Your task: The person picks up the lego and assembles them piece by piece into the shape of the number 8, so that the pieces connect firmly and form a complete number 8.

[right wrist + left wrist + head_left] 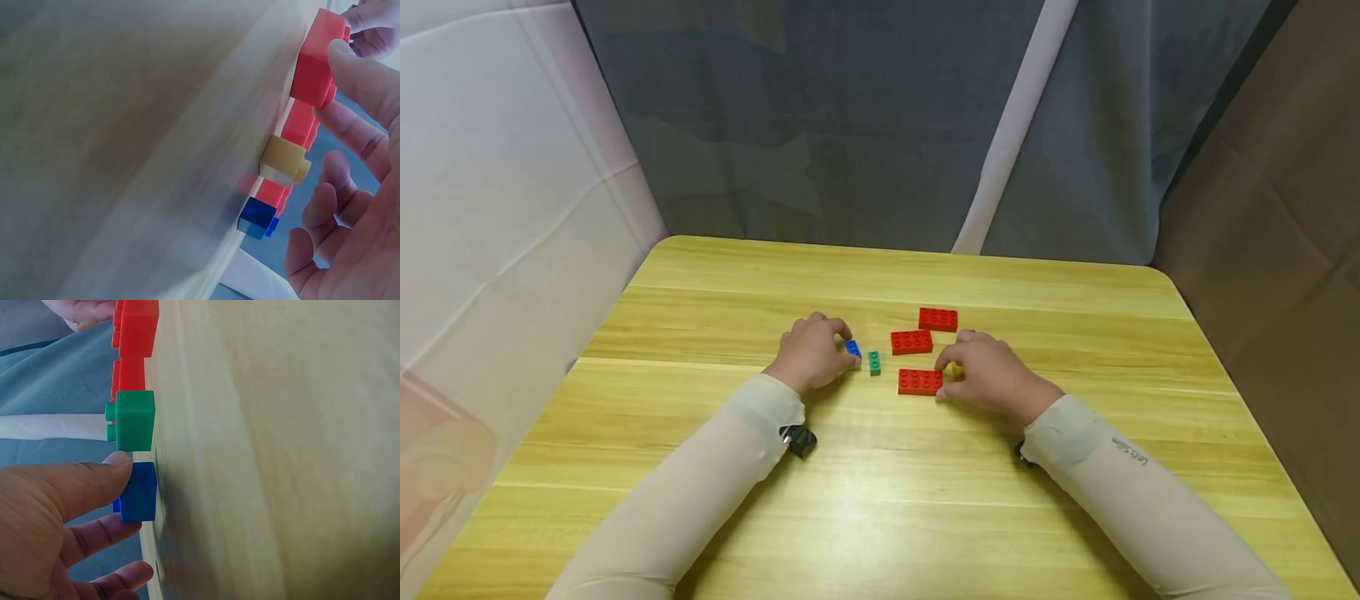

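Left hand (808, 352) pinches a small blue brick (853, 348) on the counter (880, 500), thumb on its studded top, other fingers (106, 531) curled behind. A green brick (874, 362) stands just beside it. Right hand (992, 373) has its thumb against the nearest red brick (920, 382), fingers loosely curled; whether they grip is unclear. A yellow brick (284, 160) lies under that hand. Risk: the shallow pinch may let the blue brick slip and knock the green one.
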